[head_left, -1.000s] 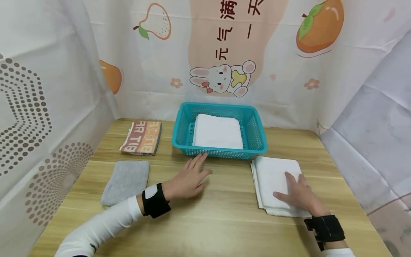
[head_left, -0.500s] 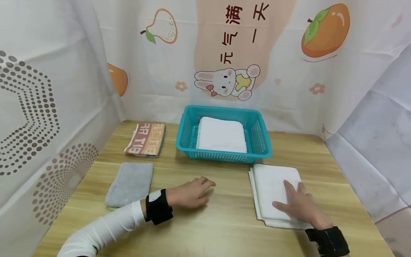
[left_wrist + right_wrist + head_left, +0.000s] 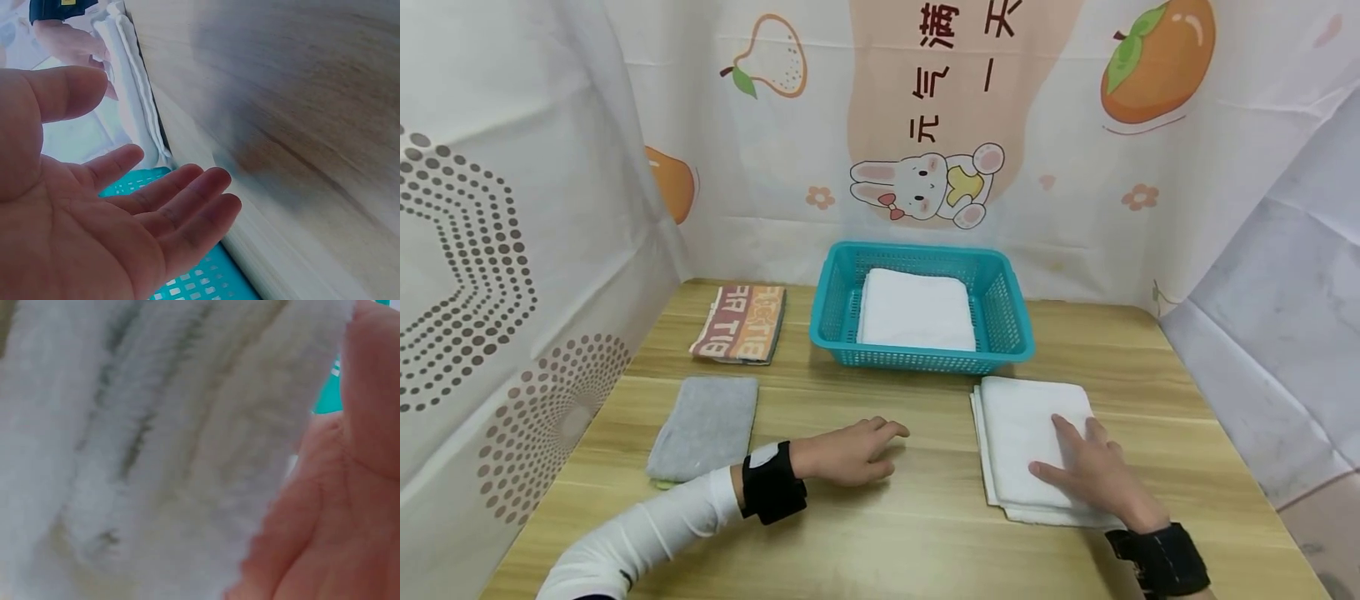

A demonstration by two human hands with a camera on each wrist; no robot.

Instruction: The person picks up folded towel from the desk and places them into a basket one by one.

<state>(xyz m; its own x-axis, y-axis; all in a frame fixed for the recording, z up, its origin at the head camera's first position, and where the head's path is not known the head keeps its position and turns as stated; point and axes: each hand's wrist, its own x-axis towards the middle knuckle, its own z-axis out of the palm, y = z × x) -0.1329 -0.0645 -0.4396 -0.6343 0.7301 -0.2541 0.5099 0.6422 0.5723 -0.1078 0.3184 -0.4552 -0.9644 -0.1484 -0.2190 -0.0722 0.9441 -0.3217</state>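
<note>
A folded white towel (image 3: 1022, 442) lies on the right of the table, its layered edges showing. My right hand (image 3: 1093, 471) rests on its near right part, fingers and thumb spread over the top. In the right wrist view the towel's thick folds (image 3: 156, 450) fill most of the picture, beside the palm (image 3: 350, 531). Over the middle of the table is my left hand (image 3: 850, 452), holding nothing, its fingers relaxed and pointing right. The left wrist view has its bare palm (image 3: 75, 231) and loosely bent fingers. Behind both hands stands a teal basket (image 3: 917, 360) holding another folded white towel (image 3: 917, 310).
At the left of the wooden table (image 3: 880, 542) lie a folded grey cloth (image 3: 707, 425) and, farther back, a folded patterned towel (image 3: 741, 325) in red and orange. A printed curtain (image 3: 760, 167) hangs along the back and sides.
My left hand has drawn back from the basket's front toward me, then stayed nearly still. The white towel under my right hand has shifted slightly left and nearer, the hand moving with it.
</note>
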